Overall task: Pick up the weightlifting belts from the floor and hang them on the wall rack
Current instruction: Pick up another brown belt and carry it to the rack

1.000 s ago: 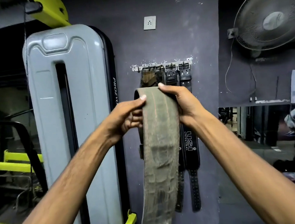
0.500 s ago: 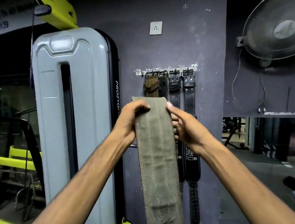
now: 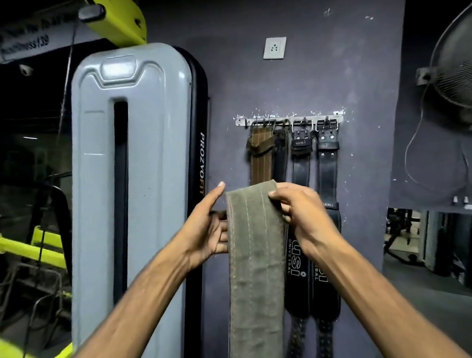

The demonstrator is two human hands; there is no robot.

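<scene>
Both hands are clamped on the top end of a grey-green belt (image 3: 253,263), one at each edge. The left hand (image 3: 206,232) grips the left edge with its thumb raised along the upper corner and its fingers tucked behind; the right hand (image 3: 297,213) pinches the right edge with its fingertips over the front face. The belt hangs straight down between the forearms, its stitched face toward the camera, and runs out of view at the bottom.

Just above and beyond the hands, a metal wall rack (image 3: 289,118) is fixed to the dark wall. A brown belt (image 3: 261,155) hangs from its left hooks, directly above the held belt, and two black belts (image 3: 327,165) hang behind the right hand. Left of the left hand stands a tall grey machine cover (image 3: 133,188). Well to the right of the right hand, a wall fan (image 3: 464,67) is mounted.
</scene>
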